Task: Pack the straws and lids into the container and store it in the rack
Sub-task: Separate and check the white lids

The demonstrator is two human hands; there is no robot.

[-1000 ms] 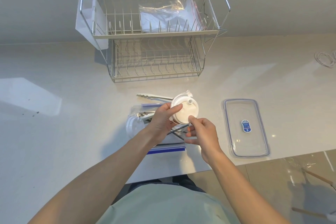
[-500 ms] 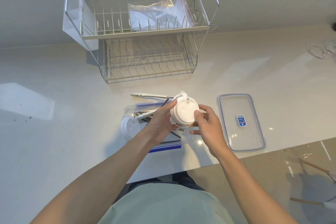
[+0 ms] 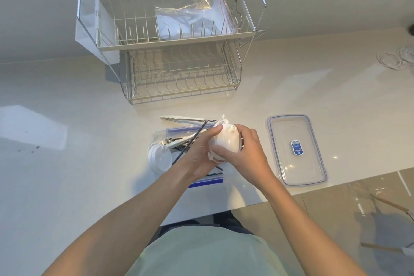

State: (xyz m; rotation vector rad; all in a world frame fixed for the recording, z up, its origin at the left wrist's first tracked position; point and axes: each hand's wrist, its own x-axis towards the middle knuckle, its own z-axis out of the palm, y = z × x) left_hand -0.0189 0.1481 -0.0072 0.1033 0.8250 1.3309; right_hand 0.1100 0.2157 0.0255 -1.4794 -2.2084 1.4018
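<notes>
Both hands hold a stack of white cup lids just above the clear rectangular container on the counter. My left hand grips the stack from the left, my right hand from the right. Inside the container lie another white lid, white tongs and dark straws. The container's clear, blue-edged cover lies flat to the right. The two-tier wire rack stands at the back.
A second pair of white tongs lies behind the container. A clear zip bag rests on the rack's upper tier. A white cord is coiled at the far right. The counter's front edge runs close to my body.
My right hand closed over the right side of the lid stack, and both hands turned it and brought it lower toward the container. The camera tilted slightly.
</notes>
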